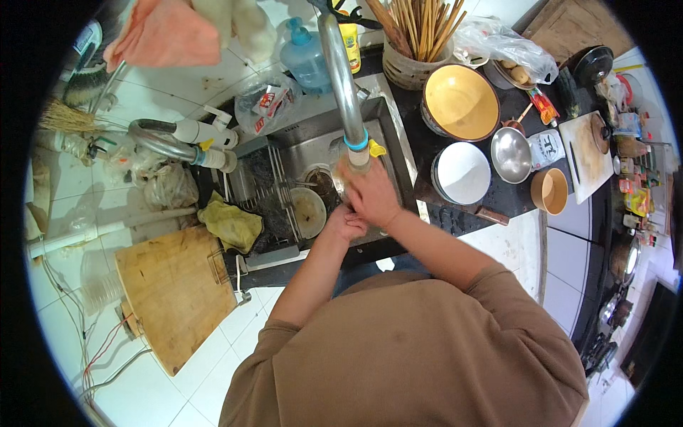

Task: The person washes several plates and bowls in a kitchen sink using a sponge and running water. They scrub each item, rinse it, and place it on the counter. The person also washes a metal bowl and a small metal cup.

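My right hand point(378, 197) is just below the outlet of the tall metal faucet point(347, 80), its fingertips blurred. Close beneath it is my left hand point(348, 224), with curled fingers meeting the right hand. Whether anything lies between them cannot be made out. Both are over the stainless steel sink point(304, 140). Left of them in the basin sits a pale bowl point(309, 212) with cloudy liquid in it, beside the drain strainer point(319, 181). A grey rack point(251, 184) spans the left part of the sink, with a yellow-green cloth point(229, 221) over its near left corner.
Right of the sink, the dark counter holds a yellow-lined bowl point(461, 101), stacked white bowls point(461, 173), a metal bowl point(511, 155) and a knife handle point(492, 215) at the edge. A second faucet point(160, 139) and a wooden board point(176, 293) are at left.
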Demonstrator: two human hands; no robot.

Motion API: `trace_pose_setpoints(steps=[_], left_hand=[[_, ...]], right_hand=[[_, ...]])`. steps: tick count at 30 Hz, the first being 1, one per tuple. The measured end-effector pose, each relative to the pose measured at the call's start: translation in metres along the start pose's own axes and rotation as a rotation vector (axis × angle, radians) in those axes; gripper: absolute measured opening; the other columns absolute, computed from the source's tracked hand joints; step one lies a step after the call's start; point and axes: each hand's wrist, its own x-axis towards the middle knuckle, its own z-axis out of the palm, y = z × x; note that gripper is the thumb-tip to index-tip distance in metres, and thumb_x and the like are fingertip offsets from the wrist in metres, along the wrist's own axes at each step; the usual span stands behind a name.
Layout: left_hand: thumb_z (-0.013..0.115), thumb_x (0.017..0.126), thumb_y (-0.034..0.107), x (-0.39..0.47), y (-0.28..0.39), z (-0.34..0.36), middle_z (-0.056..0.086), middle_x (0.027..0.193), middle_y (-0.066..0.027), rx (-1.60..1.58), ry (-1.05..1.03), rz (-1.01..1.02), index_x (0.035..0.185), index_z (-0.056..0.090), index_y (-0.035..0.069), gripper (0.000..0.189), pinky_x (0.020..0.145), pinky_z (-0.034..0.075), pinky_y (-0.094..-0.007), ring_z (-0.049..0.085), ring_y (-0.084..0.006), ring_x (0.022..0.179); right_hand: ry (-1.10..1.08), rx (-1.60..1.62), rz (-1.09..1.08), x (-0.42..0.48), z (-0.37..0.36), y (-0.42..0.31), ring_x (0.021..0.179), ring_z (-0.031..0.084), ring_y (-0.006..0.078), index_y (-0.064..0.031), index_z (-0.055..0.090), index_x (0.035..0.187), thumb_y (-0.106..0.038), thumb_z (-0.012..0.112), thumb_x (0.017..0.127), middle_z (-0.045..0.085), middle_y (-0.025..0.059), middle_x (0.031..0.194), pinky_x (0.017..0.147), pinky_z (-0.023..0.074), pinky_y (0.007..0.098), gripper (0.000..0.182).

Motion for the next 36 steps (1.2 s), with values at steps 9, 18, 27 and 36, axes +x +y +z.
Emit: trace_pose_setpoints(steps=[9,18,27,36], left_hand=[[0.045,0.088,0.032,0.000,-0.001,0.011,0.042,0.053,-0.0005,-0.081,-0.102,-0.185,0.087,0.052,-0.002,0.035,0.029,0.027,-0.0185,0.035,-0.0059,0.032],[0.045,0.087,0.027,-0.005,-0.014,0.006,0.043,0.055,0.0001,0.094,-0.134,-0.262,0.114,0.042,-0.013,0.048,0.029,0.026,-0.0178,0.032,-0.0042,0.032],[0.036,0.088,0.019,-0.013,-0.017,0.018,0.044,0.054,-0.0015,0.060,0.074,0.006,0.074,0.045,0.004,0.023,0.026,0.022,-0.0165,0.032,-0.0048,0.032],[0.039,0.088,0.019,-0.002,-0.008,0.012,0.046,0.059,-0.0041,0.181,0.048,-0.024,0.078,0.047,0.005,0.019,0.028,0.026,-0.0179,0.033,-0.0070,0.034]], right_hand=[[0.254,0.587,0.415,0.020,0.019,0.028,0.115,0.046,0.0361,0.0010,0.052,0.114,-0.008,0.051,0.081,0.051,0.0214,0.119,0.099,0.0346,0.0391,0.034],[0.119,0.761,0.716,0.021,0.024,0.085,0.107,0.051,0.0325,0.0024,0.052,0.114,-0.011,0.048,0.086,0.051,0.0208,0.119,0.093,0.0385,0.0354,0.032],[-0.020,0.054,0.005,0.004,-0.011,-0.008,0.113,0.047,0.0369,-0.0059,0.054,0.114,-0.019,0.060,0.075,0.050,0.0201,0.116,0.101,0.0340,0.0458,0.042],[-0.053,0.043,0.212,0.021,-0.003,0.001,0.101,0.053,0.0339,-0.0062,0.056,0.108,-0.023,0.061,0.074,0.058,0.0183,0.106,0.089,0.0409,0.0424,0.038]])
